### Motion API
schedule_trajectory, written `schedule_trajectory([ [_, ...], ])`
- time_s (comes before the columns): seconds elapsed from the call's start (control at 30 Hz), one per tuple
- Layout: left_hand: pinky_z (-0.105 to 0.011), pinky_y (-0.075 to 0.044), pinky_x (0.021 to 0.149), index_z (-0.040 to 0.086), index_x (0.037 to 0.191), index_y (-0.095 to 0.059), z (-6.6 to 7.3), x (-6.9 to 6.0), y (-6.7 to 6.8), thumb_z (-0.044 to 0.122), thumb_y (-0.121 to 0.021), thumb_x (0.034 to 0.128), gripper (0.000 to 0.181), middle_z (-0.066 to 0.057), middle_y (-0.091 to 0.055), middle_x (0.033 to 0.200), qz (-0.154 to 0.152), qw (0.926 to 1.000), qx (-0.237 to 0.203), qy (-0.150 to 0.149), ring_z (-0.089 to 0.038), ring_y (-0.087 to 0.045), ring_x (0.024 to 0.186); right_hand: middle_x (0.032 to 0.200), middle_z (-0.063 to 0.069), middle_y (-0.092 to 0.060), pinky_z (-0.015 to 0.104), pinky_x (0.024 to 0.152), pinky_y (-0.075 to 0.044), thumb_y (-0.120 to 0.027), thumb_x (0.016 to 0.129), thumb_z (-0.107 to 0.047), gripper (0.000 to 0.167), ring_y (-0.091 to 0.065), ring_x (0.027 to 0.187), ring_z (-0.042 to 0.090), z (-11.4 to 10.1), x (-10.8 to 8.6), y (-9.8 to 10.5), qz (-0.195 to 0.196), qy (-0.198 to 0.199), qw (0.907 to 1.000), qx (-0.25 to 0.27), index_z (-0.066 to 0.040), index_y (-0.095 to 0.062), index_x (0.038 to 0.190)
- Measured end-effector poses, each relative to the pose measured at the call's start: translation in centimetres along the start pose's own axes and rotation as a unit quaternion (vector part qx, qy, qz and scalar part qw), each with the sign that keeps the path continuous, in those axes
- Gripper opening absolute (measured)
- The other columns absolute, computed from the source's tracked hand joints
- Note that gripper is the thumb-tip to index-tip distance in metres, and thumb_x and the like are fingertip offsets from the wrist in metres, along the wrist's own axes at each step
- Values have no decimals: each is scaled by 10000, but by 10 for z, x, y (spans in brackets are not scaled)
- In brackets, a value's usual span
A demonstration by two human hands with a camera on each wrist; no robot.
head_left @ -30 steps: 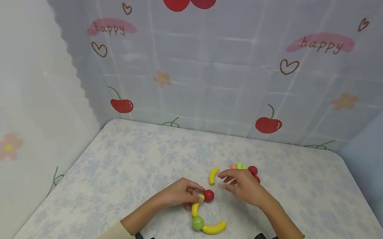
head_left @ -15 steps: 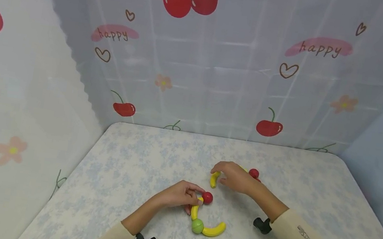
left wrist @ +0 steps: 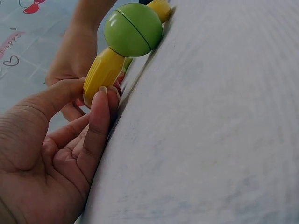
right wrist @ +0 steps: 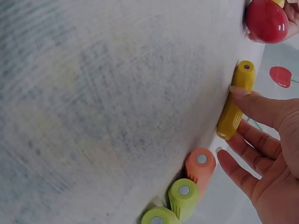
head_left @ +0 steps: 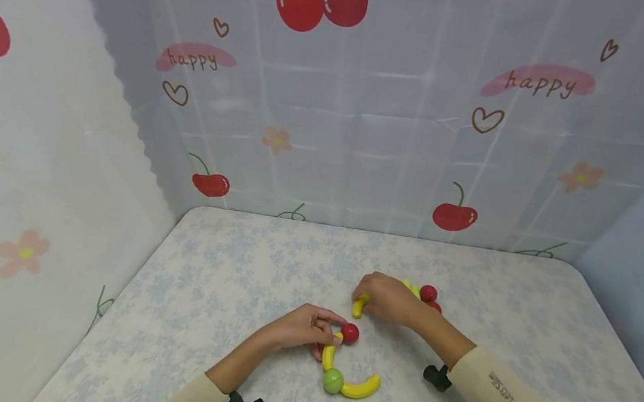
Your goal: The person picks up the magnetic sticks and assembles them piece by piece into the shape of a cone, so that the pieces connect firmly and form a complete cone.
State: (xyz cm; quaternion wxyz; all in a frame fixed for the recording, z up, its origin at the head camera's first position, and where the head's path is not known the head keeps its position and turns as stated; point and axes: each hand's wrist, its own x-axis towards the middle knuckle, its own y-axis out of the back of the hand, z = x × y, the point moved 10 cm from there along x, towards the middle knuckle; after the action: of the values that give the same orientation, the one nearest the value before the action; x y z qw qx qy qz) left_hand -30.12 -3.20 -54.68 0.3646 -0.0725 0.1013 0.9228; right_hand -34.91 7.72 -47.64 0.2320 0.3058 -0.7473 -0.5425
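Note:
My left hand (head_left: 301,327) pinches a yellow curved magnetic rod (left wrist: 100,74) between thumb and fingers. One end of that rod meets a green ball (head_left: 333,380), and a second yellow curved rod (head_left: 361,388) joins the ball's other side. At the upper end of the held rod sits a red ball (head_left: 349,333), close to my left fingertips. Farther back, my right hand (head_left: 387,298) holds a loose yellow curved rod (right wrist: 231,109) on the table, thumb on one side and fingers on the other. The hand partly covers this rod in the head view.
Behind my right hand lie light green rods (head_left: 412,288) and two red balls (head_left: 428,293). An orange rod (right wrist: 201,165) shows beside the green ones in the right wrist view. A patterned cloth covers the table (head_left: 239,265); a printed curtain (head_left: 370,118) hangs behind.
My right hand has moved left to the loose yellow rod and now grips it. The left hand stays at the joined pieces. The head view has shifted slightly.

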Motion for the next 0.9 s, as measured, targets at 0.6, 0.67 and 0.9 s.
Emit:
schedule_trajectory([
  [0.6, -245, -564, 549, 68, 1307, -660, -4, 2, 1, 99, -718, 939, 374, -61, -722, 812, 16, 9997, -262, -1, -121, -640, 584, 910, -59, -716, 283, 761, -561, -839, 844, -114, 220, -598, 790, 95, 11, -18, 7, 563, -769, 9940, 543, -116, -770, 1053],
  [0.67, -247, -565, 552, 70, 1309, -660, -5, 2, 2, 106, -721, 938, 378, -63, -724, 814, 27, 9997, -247, -3, -123, -645, 589, 896, -63, -711, 270, 748, -556, -835, 845, -100, 212, -594, 782, 95, 10, -22, 8, 661, -830, 9927, 581, -120, -773, 1047],
  [0.9, -253, -568, 551, 101, 1308, -669, -4, 1, 3, 122, -728, 939, 374, -67, -714, 795, 72, 9997, -230, -76, -133, -652, 582, 858, -72, -708, 252, 689, -551, -847, 822, -66, 204, -581, 741, 93, 7, -37, 11, 958, -1135, 9848, 899, -121, -785, 1008],
])
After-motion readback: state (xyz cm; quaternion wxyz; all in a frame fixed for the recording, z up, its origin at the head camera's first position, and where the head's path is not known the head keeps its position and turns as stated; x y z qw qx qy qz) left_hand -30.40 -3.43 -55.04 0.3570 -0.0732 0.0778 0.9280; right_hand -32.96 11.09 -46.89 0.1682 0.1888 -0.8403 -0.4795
